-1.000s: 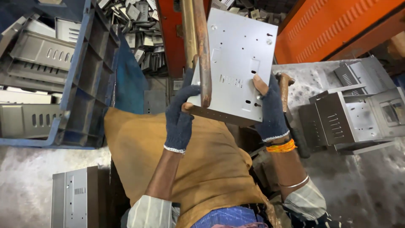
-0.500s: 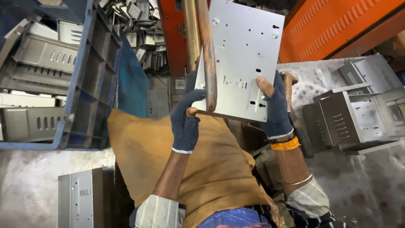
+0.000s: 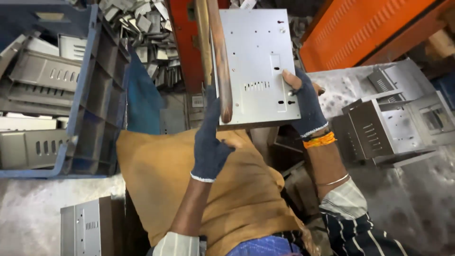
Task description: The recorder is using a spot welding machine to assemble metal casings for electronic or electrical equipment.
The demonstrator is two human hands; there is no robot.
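A flat grey sheet-metal panel (image 3: 258, 61) with punched holes and slots is held up in front of an orange machine. My right hand (image 3: 303, 102), in a dark knit glove, grips the panel's right lower edge. My left hand (image 3: 208, 142), also gloved, touches the panel's lower left corner beside a worn brown lever (image 3: 219, 57) that hangs down in front of the panel. An ochre cloth (image 3: 204, 189) covers my lap under both hands.
A blue plastic crate (image 3: 90, 95) at the left holds grey metal housings. Small metal parts are heaped at the top (image 3: 142, 33). Bent metal boxes (image 3: 384, 123) sit on a speckled surface at the right. Another grey box (image 3: 80, 227) stands at the bottom left.
The panel has moved up and away from me toward the machine, turning more upright. My left hand has slipped lower, from gripping the panel's left edge to touching its bottom corner.
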